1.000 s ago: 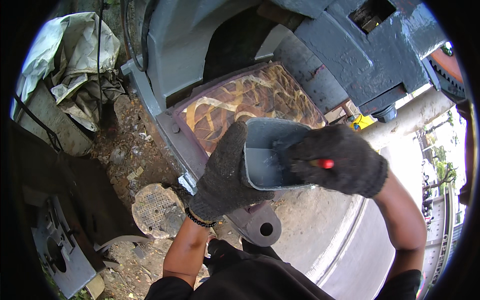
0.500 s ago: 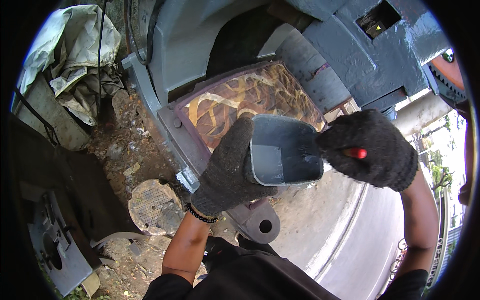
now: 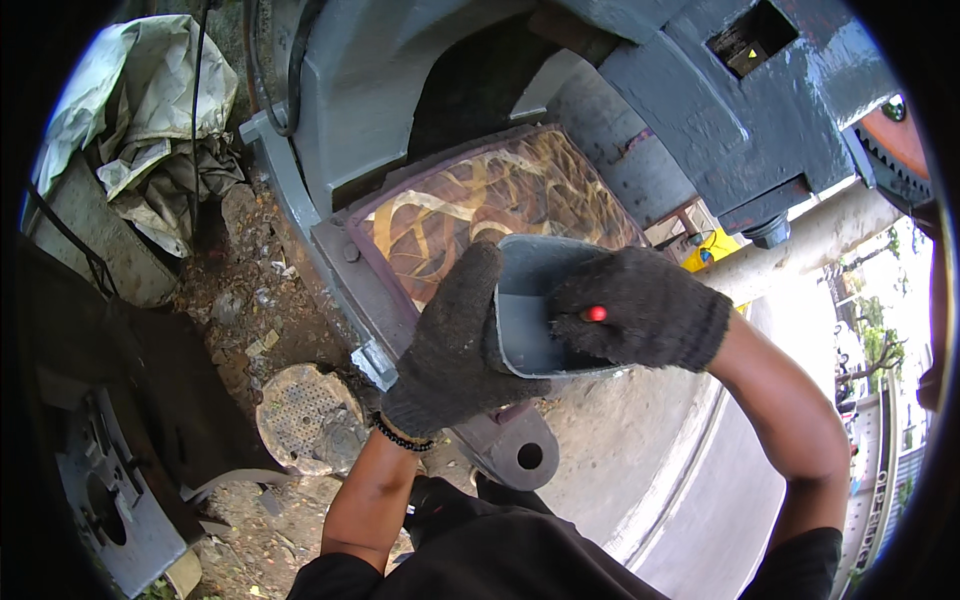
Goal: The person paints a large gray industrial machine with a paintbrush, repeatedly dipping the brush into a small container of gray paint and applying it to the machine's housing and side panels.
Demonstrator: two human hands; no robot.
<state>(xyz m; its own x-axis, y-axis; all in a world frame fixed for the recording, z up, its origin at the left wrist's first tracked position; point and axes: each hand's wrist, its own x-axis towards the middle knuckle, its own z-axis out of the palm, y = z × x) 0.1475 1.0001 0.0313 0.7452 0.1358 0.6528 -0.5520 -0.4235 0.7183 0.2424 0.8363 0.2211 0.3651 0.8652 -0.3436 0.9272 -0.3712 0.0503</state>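
Over rusty panel (image 3: pixel 480 200), left hand (image 3: pixel 450 345), right hand (image 3: pixel 640 310), grey container (image 3: pixel 535 305)

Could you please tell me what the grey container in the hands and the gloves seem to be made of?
The grey container looks like moulded plastic: thin, smooth, matt walls with rounded corners, though painted sheet metal is possible. The gloves on the left hand and right hand look like dark knitted fabric, with a coarse, fuzzy weave.

Light: bright daylight, harsh on the pale concrete pavement (image 3: pixel 620 420).
Glare: the far right washes out almost white.
Shadow: deep under the grey-painted metal machine housing (image 3: pixel 400 90) and at lower left.
Distortion: fisheye bends edges; black rim surrounds.
Focus: centre sharp, rim softer.
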